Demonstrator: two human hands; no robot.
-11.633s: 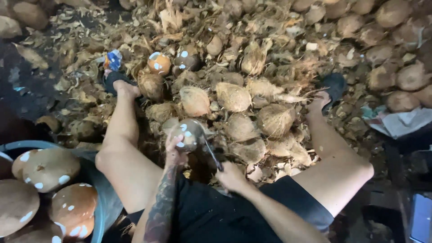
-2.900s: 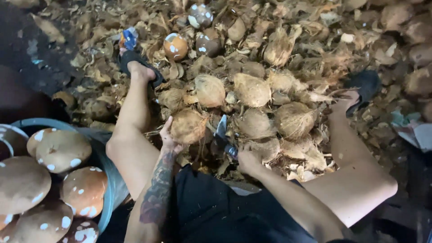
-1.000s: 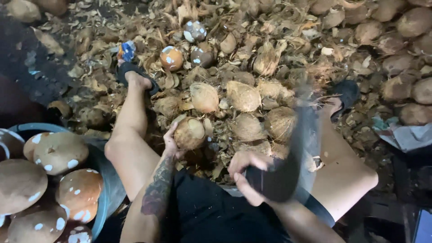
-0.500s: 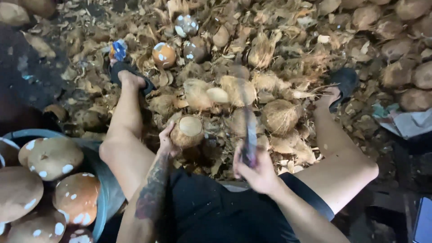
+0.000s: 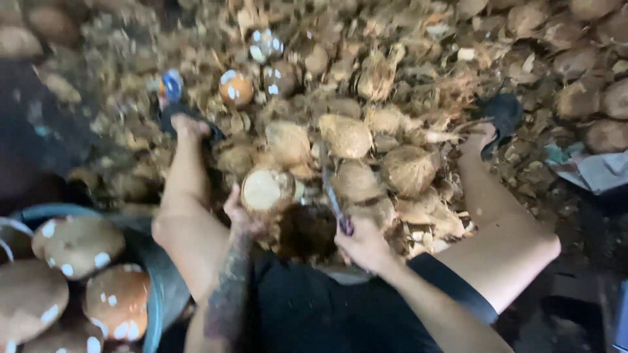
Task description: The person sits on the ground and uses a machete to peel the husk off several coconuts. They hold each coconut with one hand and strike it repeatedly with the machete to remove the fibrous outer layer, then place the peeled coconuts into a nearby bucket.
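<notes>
My left hand (image 5: 241,219) grips a coconut (image 5: 265,189) between my knees; its pale cut face is turned up toward me. My right hand (image 5: 363,245) is closed on the handle of a knife (image 5: 332,196), whose blade points away and lies just to the right of the coconut. I sit with both legs spread, feet in dark sandals, over a heap of husked coconuts (image 5: 347,136) and husk scraps.
A blue basin (image 5: 156,274) at the lower left holds several peeled brown coconuts with white patches. More peeled ones (image 5: 235,88) lie beyond my left foot. Unhusked coconuts (image 5: 605,98) pile at the far right, near crumpled paper (image 5: 598,171).
My right hand swung the knife up, then brought it down beside the coconut. The coconut now shows a flat pale cut face.
</notes>
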